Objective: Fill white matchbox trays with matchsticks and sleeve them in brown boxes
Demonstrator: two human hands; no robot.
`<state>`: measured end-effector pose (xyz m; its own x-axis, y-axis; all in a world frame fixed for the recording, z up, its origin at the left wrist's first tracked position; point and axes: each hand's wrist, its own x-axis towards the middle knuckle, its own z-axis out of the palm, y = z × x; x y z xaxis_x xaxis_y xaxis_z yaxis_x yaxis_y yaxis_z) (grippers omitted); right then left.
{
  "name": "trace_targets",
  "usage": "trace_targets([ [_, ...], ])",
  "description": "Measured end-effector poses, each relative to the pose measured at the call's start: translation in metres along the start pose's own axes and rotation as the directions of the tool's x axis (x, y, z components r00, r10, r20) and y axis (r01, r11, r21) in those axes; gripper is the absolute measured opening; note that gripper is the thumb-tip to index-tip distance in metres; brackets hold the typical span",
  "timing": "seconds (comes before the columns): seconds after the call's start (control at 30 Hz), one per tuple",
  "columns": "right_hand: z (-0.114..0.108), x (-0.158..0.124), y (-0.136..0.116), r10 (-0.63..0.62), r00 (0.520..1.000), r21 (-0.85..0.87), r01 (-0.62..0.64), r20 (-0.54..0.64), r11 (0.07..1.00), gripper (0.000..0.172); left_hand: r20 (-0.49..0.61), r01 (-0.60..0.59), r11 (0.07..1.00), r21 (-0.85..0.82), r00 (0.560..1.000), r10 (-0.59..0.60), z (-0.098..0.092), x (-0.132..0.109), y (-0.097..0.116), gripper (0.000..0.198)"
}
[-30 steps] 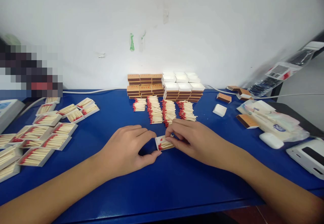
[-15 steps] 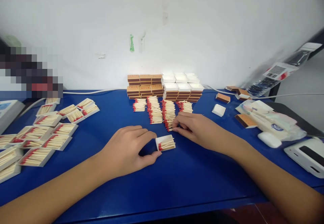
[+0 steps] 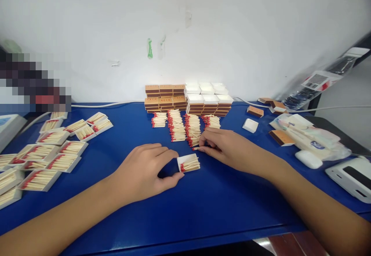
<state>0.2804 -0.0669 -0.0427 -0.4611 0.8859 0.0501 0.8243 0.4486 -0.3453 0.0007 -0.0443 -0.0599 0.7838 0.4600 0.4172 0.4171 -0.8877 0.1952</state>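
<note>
A small white matchbox tray (image 3: 182, 160) lies on the blue table, partly filled with red-tipped matches (image 3: 190, 165). My left hand (image 3: 147, 171) grips its left end between thumb and forefinger. Just beyond the tray, my right hand (image 3: 220, 144) pinches a match (image 3: 196, 148) at the near end of a row of matches (image 3: 192, 128). Another long row (image 3: 176, 126) runs alongside on the left. Shorter piles of matches (image 3: 159, 119) flank these rows, the one on the right being partly behind my right hand.
Stacked matchboxes (image 3: 165, 102) and white trays (image 3: 207, 89) stand against the wall. Filled trays (image 3: 40, 179) crowd the left side. On the right are an unfilled tray (image 3: 250, 125), loose matchboxes (image 3: 280, 137), a plastic pack (image 3: 315, 138), a white device (image 3: 350, 178) and a bottle (image 3: 319, 80).
A match at my right fingertips now sticks out a little from the near end of the row. Both hands have stayed nearly in place.
</note>
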Motion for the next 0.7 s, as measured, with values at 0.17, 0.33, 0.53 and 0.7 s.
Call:
trace_targets([
  [0.17,-0.0023,0.0004,-0.0009,-0.006,1.000,0.026,0.007,-0.018,1.000,0.014,0.000,0.000,1.000,0.001,1.000,0.000,-0.0003,-0.0008,0.0005,0.023],
  [0.33,-0.0046,0.0004,-0.0010,-0.023,1.000,0.045,0.024,-0.001,0.999,0.015,-0.010,-0.009,1.000,0.000,1.000,0.009,0.0010,-0.0014,-0.0005,0.023],
  [0.53,-0.0021,-0.0003,0.0010,-0.011,0.999,0.030,0.010,0.033,0.999,0.017,0.005,0.007,1.000,-0.011,1.000,-0.006,0.0005,-0.0017,-0.0008,0.024],
  [0.7,-0.0045,-0.0028,-0.0010,-0.005,0.999,0.050,0.003,0.038,0.999,0.019,0.004,0.001,1.000,-0.013,1.000,-0.001,-0.0007,-0.0014,-0.0001,0.023],
])
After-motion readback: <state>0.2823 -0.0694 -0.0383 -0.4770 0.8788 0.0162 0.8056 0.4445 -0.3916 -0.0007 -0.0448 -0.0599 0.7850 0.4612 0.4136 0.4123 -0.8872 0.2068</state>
